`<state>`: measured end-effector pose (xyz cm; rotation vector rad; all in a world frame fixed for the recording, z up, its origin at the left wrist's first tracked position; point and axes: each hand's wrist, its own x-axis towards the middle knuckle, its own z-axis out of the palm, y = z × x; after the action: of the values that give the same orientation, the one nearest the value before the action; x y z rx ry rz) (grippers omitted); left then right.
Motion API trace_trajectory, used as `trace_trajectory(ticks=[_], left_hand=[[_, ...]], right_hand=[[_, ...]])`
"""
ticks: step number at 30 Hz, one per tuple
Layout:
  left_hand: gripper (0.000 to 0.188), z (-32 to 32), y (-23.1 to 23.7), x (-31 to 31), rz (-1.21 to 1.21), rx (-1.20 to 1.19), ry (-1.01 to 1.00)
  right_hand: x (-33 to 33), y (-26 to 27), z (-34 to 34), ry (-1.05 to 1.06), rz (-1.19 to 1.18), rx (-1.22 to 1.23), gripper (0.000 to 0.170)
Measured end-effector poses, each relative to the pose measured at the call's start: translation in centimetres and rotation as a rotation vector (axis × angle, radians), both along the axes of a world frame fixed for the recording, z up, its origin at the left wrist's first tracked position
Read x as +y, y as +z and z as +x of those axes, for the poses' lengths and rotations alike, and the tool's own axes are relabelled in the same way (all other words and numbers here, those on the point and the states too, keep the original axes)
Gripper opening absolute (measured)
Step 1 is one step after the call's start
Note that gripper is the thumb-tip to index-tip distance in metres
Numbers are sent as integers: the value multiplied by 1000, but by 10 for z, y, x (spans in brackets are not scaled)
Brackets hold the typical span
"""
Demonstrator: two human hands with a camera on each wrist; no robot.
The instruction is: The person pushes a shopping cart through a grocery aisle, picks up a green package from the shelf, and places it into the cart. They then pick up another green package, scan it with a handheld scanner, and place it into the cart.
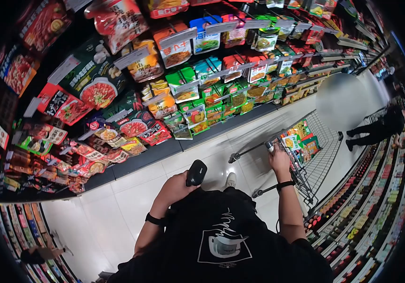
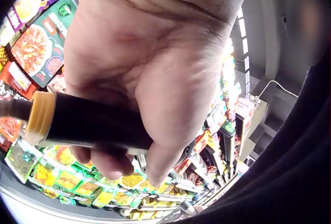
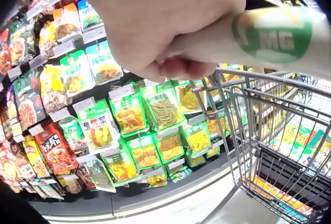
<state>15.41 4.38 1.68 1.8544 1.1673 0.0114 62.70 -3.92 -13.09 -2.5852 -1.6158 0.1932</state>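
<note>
My left hand [image 1: 173, 188] holds a black handheld object [image 1: 196, 173] with a rounded end, in front of my body. In the left wrist view the fingers curl round its dark cylindrical body [image 2: 95, 121], which has a yellowish band at one end; its kind I cannot tell. My right hand [image 1: 279, 159] grips the handle of a wire shopping cart [image 1: 322, 146]. The right wrist view shows this pale cart handle [image 3: 217, 40] with a green round logo, the fingers wrapped round it. Several colourful food packets [image 1: 301, 139] lie in the cart.
Hanging food pouches [image 1: 195, 115] and larger packets [image 1: 99, 89] fill the shelf ahead. Its dark base [image 1: 212, 134] borders the pale tiled floor [image 1: 136, 186]. More shelving [image 1: 367, 212] curves along the right. A person in dark clothes [image 1: 386, 125] stands at the far right beyond the cart.
</note>
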Motion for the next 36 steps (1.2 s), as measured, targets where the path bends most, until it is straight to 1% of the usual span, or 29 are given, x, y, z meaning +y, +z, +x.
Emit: trace_trajectory(ticks=[1,2,5,6,7,8,11,12,13,15,17,18,19,20,21,22,23,24,25,26,27,29,30,31,33,36], left_hand=[[47,3,4,5,-2,13,-23],[46,5,6,8,5,5,-28],[44,9,12,22,18,-13,-52],[43,9,15,27,13,-11,-57],[41,8,16,31,6,-8,-61],[39,3,1,35,19,-21,-61],[48,-5,-7,48,-22,-35,-104],[49,-5,-2,53,-31,-31,-138],[50,-7,-3,56,-37,-22,-151],[53,-8,-6,64,-46,-10,-176],[58,-8,0,72,-74,61,-197],[59,-7,1,75,-73,77,-219],[60,4,-2,81,-74,81,-281],[57,8,-12,86,-17,93,-308],[55,11,-23,88,40,95,-344],[54,23,-24,89,25,84,-333],[52,34,-21,90,10,81,-310],[49,43,-22,91,15,71,-311],[45,51,-22,92,24,66,-296],[44,62,-22,91,-12,50,-288],[43,65,-26,97,-51,35,-266],[37,69,-58,105,128,-34,-340],[38,78,-55,105,135,-19,-353],[39,91,-43,100,109,-53,-358],[67,118,-3,97,-36,19,-499],[68,128,-18,110,-34,27,-552]], right_hand=[[-2,5,-1,-21,-1,-1,43],[-6,11,-2,-36,19,46,38],[-45,3,9,-171,100,78,31],[-65,-7,16,-232,97,14,29],[-80,-9,19,-366,2,-45,27],[-93,-12,20,-417,-3,-63,23],[-94,-7,24,-495,-74,-175,19],[-91,-7,23,-508,-108,-215,19],[-93,-8,25,-508,-72,-230,21],[-90,-9,34,-516,-90,-223,21],[-83,7,36,-533,-148,-148,23],[-78,16,35,-551,-99,-69,27],[-79,-4,48,-600,-105,-20,32],[-83,-7,53,-585,2,43,32],[-83,-15,60,-610,-22,32,35],[-82,-13,64,-624,-55,53,36],[-79,0,60,-617,-59,72,32],[-80,-5,64,-591,2,50,28],[-78,10,63,-568,-41,41,25],[-80,-1,67,-588,4,44,23],[-79,2,65,-578,29,48,21],[-85,-4,68,-558,90,-26,19],[-87,-10,72,-531,116,-79,18],[-93,-15,73,-499,140,-129,17],[-104,-10,72,-500,162,-138,15],[-121,-8,75,-515,202,-165,14]])
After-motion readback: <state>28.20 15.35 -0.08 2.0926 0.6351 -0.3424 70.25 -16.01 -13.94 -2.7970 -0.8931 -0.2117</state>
